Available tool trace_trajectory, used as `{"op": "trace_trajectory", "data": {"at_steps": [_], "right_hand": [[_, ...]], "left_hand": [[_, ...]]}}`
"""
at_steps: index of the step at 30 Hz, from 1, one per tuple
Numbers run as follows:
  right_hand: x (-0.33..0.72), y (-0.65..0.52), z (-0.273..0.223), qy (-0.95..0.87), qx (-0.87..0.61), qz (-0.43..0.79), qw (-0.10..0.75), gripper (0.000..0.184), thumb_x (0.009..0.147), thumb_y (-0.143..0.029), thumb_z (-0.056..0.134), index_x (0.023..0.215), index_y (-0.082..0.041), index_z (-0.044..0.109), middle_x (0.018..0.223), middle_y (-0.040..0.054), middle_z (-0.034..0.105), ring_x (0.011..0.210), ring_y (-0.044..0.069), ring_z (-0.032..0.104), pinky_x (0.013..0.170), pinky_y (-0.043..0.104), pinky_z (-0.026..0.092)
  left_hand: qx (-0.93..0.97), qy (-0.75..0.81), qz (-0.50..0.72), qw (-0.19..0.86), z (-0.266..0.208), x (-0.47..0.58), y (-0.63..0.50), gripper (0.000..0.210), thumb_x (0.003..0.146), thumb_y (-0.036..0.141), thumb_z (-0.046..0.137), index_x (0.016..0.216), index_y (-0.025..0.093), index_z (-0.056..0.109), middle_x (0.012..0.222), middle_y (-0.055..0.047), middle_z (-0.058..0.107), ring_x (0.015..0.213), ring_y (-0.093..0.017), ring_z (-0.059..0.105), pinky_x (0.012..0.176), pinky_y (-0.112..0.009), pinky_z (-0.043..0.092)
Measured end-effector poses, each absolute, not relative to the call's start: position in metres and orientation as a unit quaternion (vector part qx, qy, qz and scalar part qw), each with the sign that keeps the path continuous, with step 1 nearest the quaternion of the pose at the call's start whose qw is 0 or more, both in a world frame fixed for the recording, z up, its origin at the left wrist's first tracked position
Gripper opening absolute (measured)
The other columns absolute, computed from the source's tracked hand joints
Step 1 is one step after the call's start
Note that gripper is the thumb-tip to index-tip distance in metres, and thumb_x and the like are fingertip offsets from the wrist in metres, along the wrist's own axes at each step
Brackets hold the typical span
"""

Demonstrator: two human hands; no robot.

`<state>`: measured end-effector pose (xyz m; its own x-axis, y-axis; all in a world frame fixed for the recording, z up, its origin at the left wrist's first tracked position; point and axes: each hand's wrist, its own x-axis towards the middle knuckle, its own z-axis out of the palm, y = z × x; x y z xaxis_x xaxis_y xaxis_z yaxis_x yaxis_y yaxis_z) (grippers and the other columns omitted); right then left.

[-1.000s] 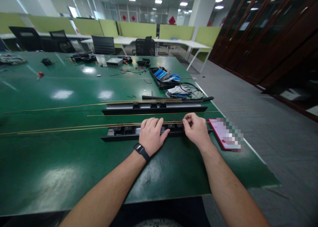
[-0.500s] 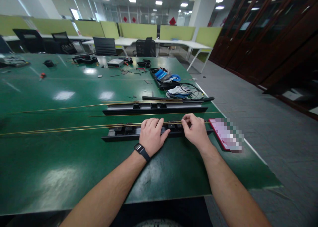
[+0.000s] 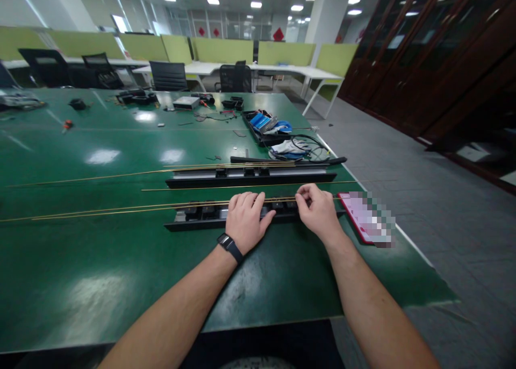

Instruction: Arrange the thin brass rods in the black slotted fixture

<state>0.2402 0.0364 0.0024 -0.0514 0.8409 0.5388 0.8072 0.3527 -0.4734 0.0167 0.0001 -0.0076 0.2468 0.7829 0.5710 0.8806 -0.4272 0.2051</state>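
Observation:
My left hand point(image 3: 246, 218), with a dark watch on its wrist, lies across a long black rail point(image 3: 201, 226). Its fingers curl over the far side and its thumb points right along the rail, closed around it. Several thin brass rods point(image 3: 133, 210) run lengthwise over this rail and pass under my left fingers. Near the rail's right end my right hand point(image 3: 316, 210) is closed in a pinch on a thin brass rod; the fingertips partly hide the grip. Small black blocks point(image 3: 208, 210) sit inside the rail on both sides of my left hand.
A second black rail point(image 3: 250, 181) with rods on it lies parallel behind. Right of my hands is a red-edged phone-like slab point(image 3: 357, 218), partly blurred out. Gloves point(image 3: 291, 149), a black tray point(image 3: 262, 139) and cables lie farther back on the green table point(image 3: 121, 272).
Both hands keep nearly the same place and grip. The whole view has shifted very slightly.

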Motion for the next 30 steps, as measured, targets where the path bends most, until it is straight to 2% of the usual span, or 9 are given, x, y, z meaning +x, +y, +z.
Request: {"op": "trace_trajectory", "data": {"at_steps": [6, 10, 14, 30], "right_hand": [[0.2409, 0.0365, 0.0004, -0.723, -0.575, 0.015, 0.383, 0.012, 0.093, -0.034, 0.058, 0.095, -0.023, 0.062, 0.073, -0.0004, 0.068, 0.068, 0.018, 0.060, 0.088, 0.039, 0.040], [0.2389, 0.0360, 0.0002, -0.724, -0.568, 0.012, 0.390, 0.017, 0.093, -0.039, 0.060, 0.096, -0.023, 0.062, 0.079, 0.0011, 0.071, 0.076, 0.020, 0.064, 0.092, 0.041, 0.038], [0.2378, 0.0361, 0.0005, -0.727, -0.565, 0.021, 0.389, 0.015, 0.094, -0.038, 0.060, 0.095, -0.023, 0.063, 0.082, 0.0015, 0.072, 0.080, 0.021, 0.066, 0.093, 0.042, 0.038], [0.2368, 0.0351, 0.0009, -0.732, -0.563, 0.014, 0.384, 0.009, 0.093, -0.031, 0.056, 0.095, -0.023, 0.061, 0.076, -0.0001, 0.068, 0.071, 0.019, 0.061, 0.089, 0.040, 0.039]], "left_hand": [[-0.784, -0.531, -0.310, 0.082, -0.0079, 0.0164, -0.0002, 0.044, 0.101, 0.047, 0.059, 0.133, 0.018, 0.064, 0.123, -0.013, 0.072, 0.121, -0.030, 0.061, 0.106, -0.048, 0.040], [-0.785, -0.532, -0.307, 0.081, -0.0078, 0.0162, 0.0002, 0.045, 0.101, 0.048, 0.058, 0.134, 0.017, 0.064, 0.124, -0.013, 0.071, 0.122, -0.030, 0.061, 0.107, -0.048, 0.040], [-0.784, -0.533, -0.307, 0.081, -0.0081, 0.0167, 0.0001, 0.046, 0.100, 0.048, 0.059, 0.134, 0.018, 0.064, 0.124, -0.012, 0.071, 0.121, -0.030, 0.061, 0.107, -0.048, 0.040], [-0.784, -0.532, -0.311, 0.080, -0.0068, 0.0168, -0.0009, 0.043, 0.101, 0.047, 0.059, 0.132, 0.019, 0.064, 0.123, -0.013, 0.072, 0.121, -0.030, 0.062, 0.106, -0.048, 0.039]]}}
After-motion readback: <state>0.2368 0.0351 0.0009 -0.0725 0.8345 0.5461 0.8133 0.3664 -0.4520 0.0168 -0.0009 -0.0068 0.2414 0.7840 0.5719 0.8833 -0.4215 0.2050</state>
